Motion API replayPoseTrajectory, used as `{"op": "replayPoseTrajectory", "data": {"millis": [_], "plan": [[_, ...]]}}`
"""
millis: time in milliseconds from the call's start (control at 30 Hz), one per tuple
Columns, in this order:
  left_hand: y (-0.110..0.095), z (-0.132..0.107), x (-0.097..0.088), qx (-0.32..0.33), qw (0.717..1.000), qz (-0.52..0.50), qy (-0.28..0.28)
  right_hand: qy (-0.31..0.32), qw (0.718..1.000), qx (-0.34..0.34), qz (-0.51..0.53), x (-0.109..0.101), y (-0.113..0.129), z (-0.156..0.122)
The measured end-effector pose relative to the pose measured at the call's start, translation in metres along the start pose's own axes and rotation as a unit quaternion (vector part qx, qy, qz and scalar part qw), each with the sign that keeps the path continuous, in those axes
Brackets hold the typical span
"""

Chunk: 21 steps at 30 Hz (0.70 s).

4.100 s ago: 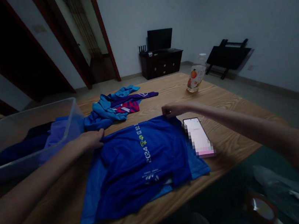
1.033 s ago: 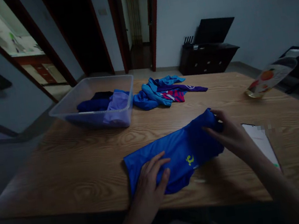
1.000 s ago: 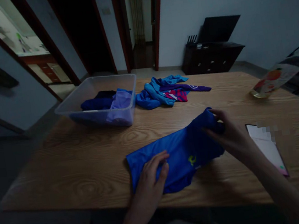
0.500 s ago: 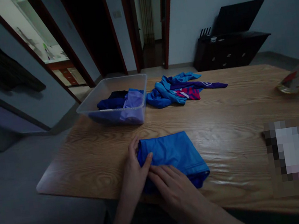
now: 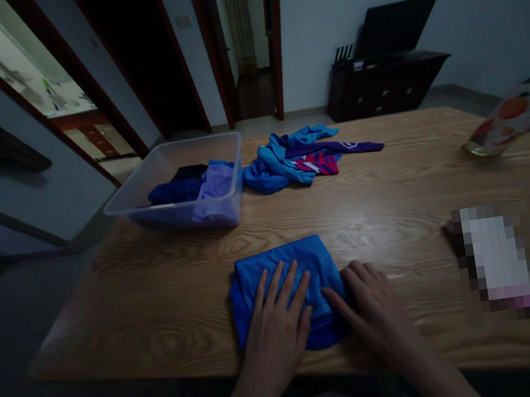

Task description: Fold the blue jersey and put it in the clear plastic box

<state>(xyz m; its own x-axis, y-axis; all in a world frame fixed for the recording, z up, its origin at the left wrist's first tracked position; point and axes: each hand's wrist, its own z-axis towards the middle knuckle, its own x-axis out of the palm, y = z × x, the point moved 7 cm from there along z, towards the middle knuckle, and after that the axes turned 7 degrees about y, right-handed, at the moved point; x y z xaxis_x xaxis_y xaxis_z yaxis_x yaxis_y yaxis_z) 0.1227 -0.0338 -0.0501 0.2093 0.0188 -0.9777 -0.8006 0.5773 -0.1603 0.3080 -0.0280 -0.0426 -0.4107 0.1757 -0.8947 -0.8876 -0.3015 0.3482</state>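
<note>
While left hand [image 5: 277,312] lies spread atop and right hand [image 5: 371,292], thumb apart, touches one edge, the blue garment [image 5: 313,259] is folded, lightly creased.

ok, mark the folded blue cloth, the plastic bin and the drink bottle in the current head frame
Folded blue cloth [image 5: 317,267]: head view, on its upper face, right of centre.
Plastic bin [image 5: 177,216]: head view, on its near wall.
Drink bottle [image 5: 513,110]: head view, on its label.
</note>
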Motion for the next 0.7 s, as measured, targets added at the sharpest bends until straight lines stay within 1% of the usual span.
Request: {"op": "replayPoseTrajectory", "data": {"millis": [67, 100, 167, 233, 267, 300, 367, 433, 500, 567, 600, 633, 667, 700], "plan": [[-0.002, 0.009, 0.002, 0.007, 0.999, -0.033, 0.021, 0.005, 0.997, 0.002, 0.077, -0.001, 0.003, 0.003], [-0.003, 0.016, 0.002, 0.015, 0.998, -0.059, 0.032, 0.009, 0.994, 0.015, 0.112, -0.004, 0.001, 0.003], [-0.010, 0.030, 0.000, 0.037, 0.989, -0.132, 0.061, 0.010, 0.985, 0.063, 0.161, -0.014, -0.013, 0.000], [-0.022, 0.044, -0.003, 0.048, 0.966, -0.238, 0.089, -0.008, 0.976, 0.113, 0.187, -0.031, -0.033, -0.008], [-0.027, 0.050, -0.003, 0.036, 0.947, -0.302, 0.103, -0.020, 0.972, 0.136, 0.193, -0.040, -0.042, -0.014], [-0.032, 0.055, -0.002, 0.016, 0.922, -0.369, 0.118, -0.035, 0.968, 0.155, 0.196, -0.049, -0.050, -0.019], [-0.040, 0.061, 0.002, -0.033, 0.851, -0.502, 0.151, -0.062, 0.963, 0.184, 0.188, -0.063, -0.057, -0.028], [-0.042, 0.063, 0.006, -0.065, 0.774, -0.608, 0.163, -0.088, 0.966, 0.184, 0.156, -0.071, -0.051, -0.031], [-0.035, 0.064, 0.005, -0.085, 0.716, -0.679, 0.139, -0.106, 0.979, 0.130, 0.114, -0.073, -0.028, -0.028], [-0.018, 0.061, 0.006, -0.123, 0.676, -0.720, 0.097, -0.097, 0.991, 0.033, 0.082, -0.065, 0.004, -0.021], [-0.009, 0.058, 0.007, -0.145, 0.662, -0.731, 0.078, -0.084, 0.994, -0.023, 0.071, -0.059, 0.021, -0.018], [0.000, 0.053, 0.009, -0.168, 0.655, -0.734, 0.064, -0.067, 0.993, -0.075, 0.065, -0.052, 0.036, -0.017], [0.008, 0.048, 0.011, -0.186, 0.661, -0.725, 0.049, -0.049, 0.990, -0.119, 0.062, -0.044, 0.048, -0.017], [0.015, 0.043, 0.011, -0.196, 0.685, -0.701, 0.034, -0.030, 0.986, -0.153, 0.061, -0.036, 0.057, -0.019]]}}
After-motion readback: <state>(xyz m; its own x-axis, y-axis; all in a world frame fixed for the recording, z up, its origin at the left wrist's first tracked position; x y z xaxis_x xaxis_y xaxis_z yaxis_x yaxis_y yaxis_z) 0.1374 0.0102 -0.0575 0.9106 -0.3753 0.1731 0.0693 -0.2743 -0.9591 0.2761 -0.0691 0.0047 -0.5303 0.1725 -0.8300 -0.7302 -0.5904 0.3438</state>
